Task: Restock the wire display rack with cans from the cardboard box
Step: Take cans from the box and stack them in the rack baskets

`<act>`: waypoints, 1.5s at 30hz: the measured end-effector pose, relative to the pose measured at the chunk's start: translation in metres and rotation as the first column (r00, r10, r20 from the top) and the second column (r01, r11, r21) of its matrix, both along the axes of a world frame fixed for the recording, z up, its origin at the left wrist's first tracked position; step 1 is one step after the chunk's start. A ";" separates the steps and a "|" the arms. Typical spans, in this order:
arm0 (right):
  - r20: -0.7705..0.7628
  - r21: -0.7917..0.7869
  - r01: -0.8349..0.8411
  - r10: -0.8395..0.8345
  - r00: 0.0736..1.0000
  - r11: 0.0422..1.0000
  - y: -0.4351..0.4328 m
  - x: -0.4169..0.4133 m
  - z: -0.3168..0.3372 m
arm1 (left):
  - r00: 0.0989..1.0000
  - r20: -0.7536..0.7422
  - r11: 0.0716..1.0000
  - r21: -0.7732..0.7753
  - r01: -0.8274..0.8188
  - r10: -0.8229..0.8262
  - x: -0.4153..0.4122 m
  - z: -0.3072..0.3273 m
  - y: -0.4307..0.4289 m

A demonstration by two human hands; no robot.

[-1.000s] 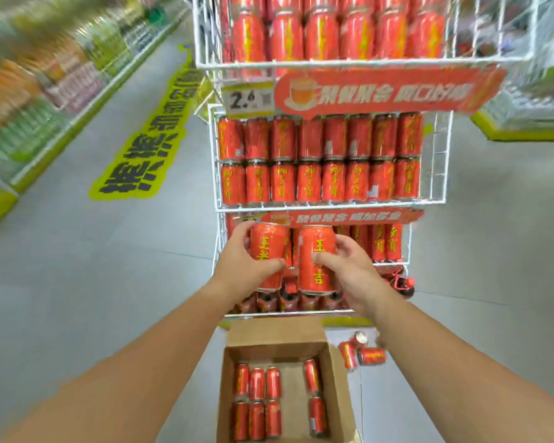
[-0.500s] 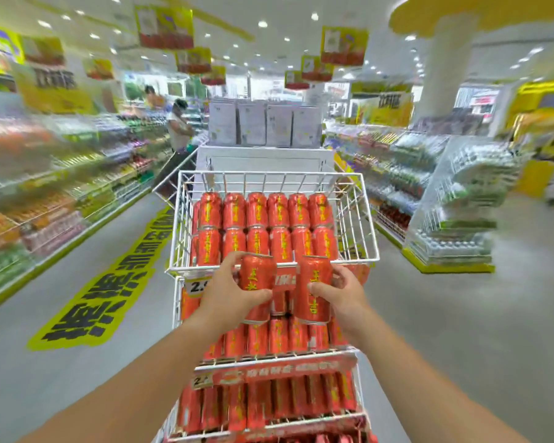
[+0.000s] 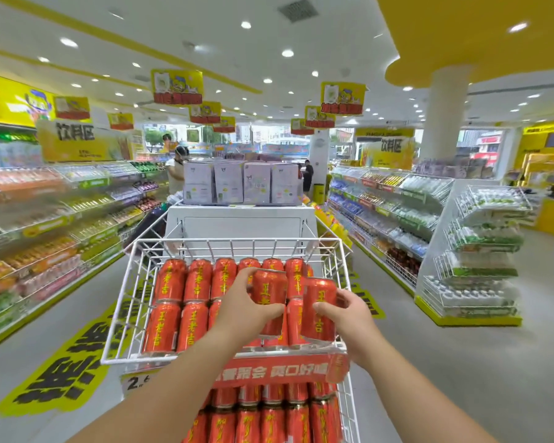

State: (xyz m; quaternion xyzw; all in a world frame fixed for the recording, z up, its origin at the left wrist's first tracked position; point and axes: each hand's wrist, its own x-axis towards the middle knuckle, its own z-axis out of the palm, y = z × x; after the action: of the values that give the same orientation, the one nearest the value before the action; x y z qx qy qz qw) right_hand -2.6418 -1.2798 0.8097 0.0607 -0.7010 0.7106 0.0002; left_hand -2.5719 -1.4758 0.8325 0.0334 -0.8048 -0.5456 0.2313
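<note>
A wire display rack [image 3: 122, 302] stands at 12 o'clock, its top basket holding two stacked rows of cans [image 3: 186, 302]. Another tier of cans [image 3: 269, 420] sits directly below it. Store shelves [image 3: 45, 225] run at 9 o'clock and more shelves [image 3: 397, 212] at 2 o'clock.

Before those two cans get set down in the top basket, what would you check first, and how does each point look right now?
1. Left hand has a firm hold on its can: ok, fingers wrap it.
2. Right hand has a firm hold on its can: ok.
3. Both cans upright: ok, only slightly tilted.
4. Free space in the top basket: cannot tell; the hands hide the right part of the can rows.
5. Cans already in the basket standing steady: ok, the visible ones are upright in rows.
6. Hands clear of the wire rim: ok, they are above the front edge.
</note>
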 end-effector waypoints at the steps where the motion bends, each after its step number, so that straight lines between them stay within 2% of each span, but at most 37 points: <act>1: 0.013 0.012 0.000 0.000 1.000 1.000 0.002 -0.013 -0.004 | 1.000 0.001 1.000 -0.004 -0.006 0.006 -0.012 -0.001 0.004; 8: 0.077 0.154 0.022 -0.034 0.996 0.988 -0.008 -0.071 -0.047 | 0.999 0.049 1.000 0.004 -0.015 0.015 -0.064 -0.024 0.009; 17: 0.097 0.371 0.185 -0.236 0.967 0.910 -0.030 -0.096 -0.064 | 0.998 0.054 0.999 0.037 0.014 -0.016 -0.075 -0.040 -0.016; 23: 0.086 0.595 0.156 -0.255 0.963 0.788 -0.034 -0.098 -0.063 | 0.996 0.081 0.999 0.015 0.044 -0.045 -0.070 -0.047 -0.021; 27: 0.029 0.768 0.127 -0.232 0.972 0.627 -0.036 -0.100 -0.065 | 0.993 0.099 0.998 -0.008 0.063 -0.062 -0.066 -0.051 -0.017; 30: -0.005 0.841 0.125 -0.224 0.975 0.526 -0.041 -0.098 -0.070 | 0.990 0.111 0.996 -0.020 0.088 -0.086 -0.065 -0.056 -0.015; 37: -0.175 0.884 0.245 -0.203 0.963 0.399 -0.044 -0.089 -0.075 | 0.985 0.120 0.990 -0.044 0.131 -0.125 -0.062 -0.061 -0.013; 40: -0.216 0.877 0.295 -0.236 0.947 0.380 -0.045 -0.084 -0.075 | 0.986 0.120 0.992 -0.031 0.122 -0.117 -0.062 -0.062 -0.013; 43: -0.222 0.912 0.293 -0.254 0.941 0.286 -0.047 -0.084 -0.071 | 0.987 0.117 0.993 -0.031 0.112 -0.107 -0.062 -0.063 -0.015; 45: -0.209 0.906 0.285 -0.255 0.944 0.314 -0.050 -0.084 -0.073 | 0.987 0.116 0.993 -0.027 0.115 -0.111 -0.063 -0.064 -0.016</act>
State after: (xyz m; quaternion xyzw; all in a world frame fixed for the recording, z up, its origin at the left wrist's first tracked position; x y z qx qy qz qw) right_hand -2.7254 -1.3297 0.7362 -0.0578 -0.9772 0.1813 0.0940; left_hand -2.6351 -1.4914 0.7688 0.0150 -0.8264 -0.5414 0.1542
